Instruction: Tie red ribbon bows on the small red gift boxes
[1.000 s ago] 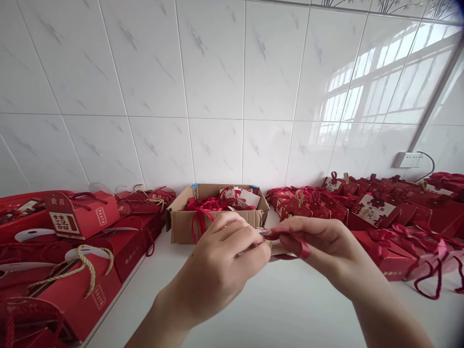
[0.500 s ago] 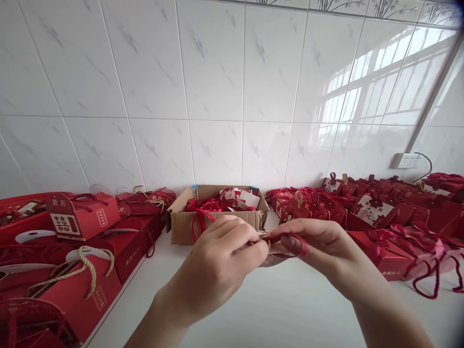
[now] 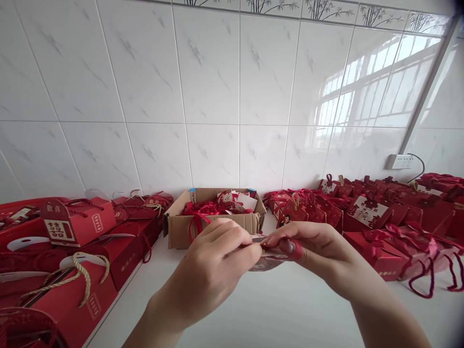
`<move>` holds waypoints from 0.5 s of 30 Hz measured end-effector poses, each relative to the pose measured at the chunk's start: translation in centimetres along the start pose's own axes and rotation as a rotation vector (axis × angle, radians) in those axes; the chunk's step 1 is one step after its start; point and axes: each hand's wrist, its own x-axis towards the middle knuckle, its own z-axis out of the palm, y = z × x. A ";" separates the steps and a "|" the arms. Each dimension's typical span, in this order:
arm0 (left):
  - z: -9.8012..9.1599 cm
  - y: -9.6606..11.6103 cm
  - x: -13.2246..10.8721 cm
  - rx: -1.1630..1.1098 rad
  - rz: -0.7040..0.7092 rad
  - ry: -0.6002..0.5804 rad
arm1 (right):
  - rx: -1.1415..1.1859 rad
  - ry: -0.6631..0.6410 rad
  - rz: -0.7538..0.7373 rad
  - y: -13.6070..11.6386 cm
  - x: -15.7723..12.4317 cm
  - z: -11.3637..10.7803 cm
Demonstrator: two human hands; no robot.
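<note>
Both hands meet above the white table (image 3: 290,309), in front of the cardboard box. Between their fingertips is a small printed card piece (image 3: 266,263), grey-pink and red, seen nearly edge-on. My left hand (image 3: 217,266) pinches its left side, fingers curled and the back of the hand towards me. My right hand (image 3: 315,249) is closed on a red ribbon loop (image 3: 297,250) at the piece's right side, the thumb lying against the loop. Part of the piece is hidden behind the left fingers.
An open cardboard box (image 3: 177,234) with red ribbons and cards stands against the tiled wall. Red gift boxes (image 3: 81,222) with rope handles are stacked on the left. Several red pouches (image 3: 368,212) and ribboned boxes (image 3: 380,253) fill the right. A power socket (image 3: 398,162) is on the wall.
The view has tilted up slightly and shifted. The two hands have drawn a little closer together, less of the ribbon loop shows, and more of the card's underside is visible.
</note>
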 end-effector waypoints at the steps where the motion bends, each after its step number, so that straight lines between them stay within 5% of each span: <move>1: 0.0 0.0 0.0 -0.009 -0.003 0.006 | -0.012 -0.002 0.004 0.0 0.0 -0.1; 15: 1.2 -0.8 -0.8 0.007 0.022 0.129 | 0.004 -0.024 -0.071 0.1 -0.3 0.7</move>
